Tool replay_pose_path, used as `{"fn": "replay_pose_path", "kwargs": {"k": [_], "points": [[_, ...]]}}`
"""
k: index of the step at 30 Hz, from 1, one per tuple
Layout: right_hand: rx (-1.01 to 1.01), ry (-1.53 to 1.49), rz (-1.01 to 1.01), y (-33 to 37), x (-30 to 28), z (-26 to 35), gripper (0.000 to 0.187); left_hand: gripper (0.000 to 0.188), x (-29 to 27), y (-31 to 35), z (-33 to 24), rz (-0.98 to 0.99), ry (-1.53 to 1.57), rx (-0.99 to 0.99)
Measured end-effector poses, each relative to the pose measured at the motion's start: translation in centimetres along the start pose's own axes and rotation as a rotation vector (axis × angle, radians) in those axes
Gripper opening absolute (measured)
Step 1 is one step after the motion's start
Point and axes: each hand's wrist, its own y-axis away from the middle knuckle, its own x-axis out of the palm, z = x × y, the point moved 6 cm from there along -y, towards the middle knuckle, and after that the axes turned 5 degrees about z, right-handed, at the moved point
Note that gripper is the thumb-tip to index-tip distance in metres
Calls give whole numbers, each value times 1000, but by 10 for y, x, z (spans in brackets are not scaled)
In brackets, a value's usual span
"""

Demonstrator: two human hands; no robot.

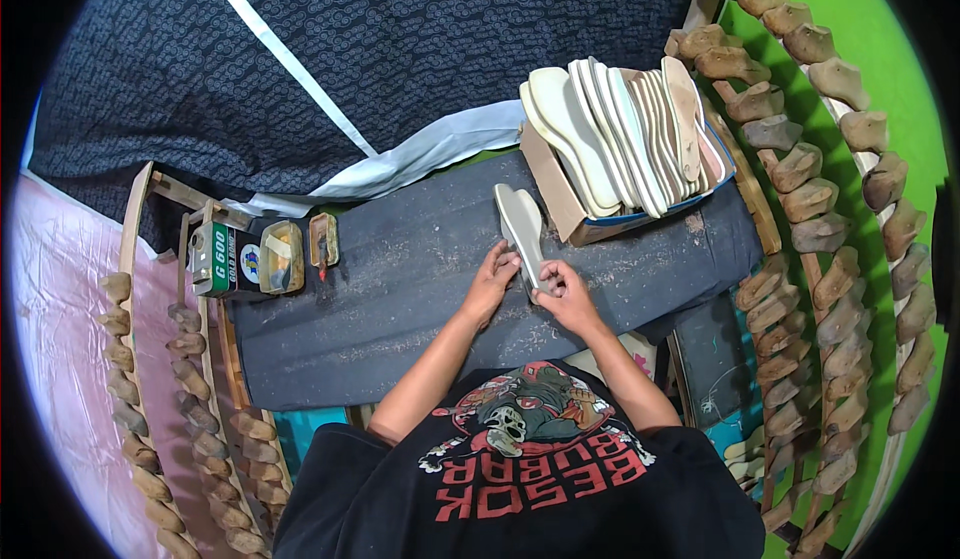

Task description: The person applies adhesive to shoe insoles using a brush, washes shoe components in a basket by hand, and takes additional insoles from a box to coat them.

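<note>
At the centre of the frame, above the worktop, you hold a pair of pale sole-shaped pieces, long axis running from upper left to lower right, the bulk lying up and left of your right hand. That hand's fingers clamp the lower end; your left hand meets the left edge, though you cannot tell whether its fingers grip. Printed lettering marks the tin at left and your black shirt.
</note>
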Motion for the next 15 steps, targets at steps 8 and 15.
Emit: {"fn": "replay_pose_path", "kwargs": {"k": [8, 15], "points": [[-35, -717, 395, 6, 34, 1, 27, 66, 17, 11, -26, 177, 500, -1], [21, -475, 174, -13, 15, -6, 14, 69, 11, 32, -37, 39, 627, 108]]}}
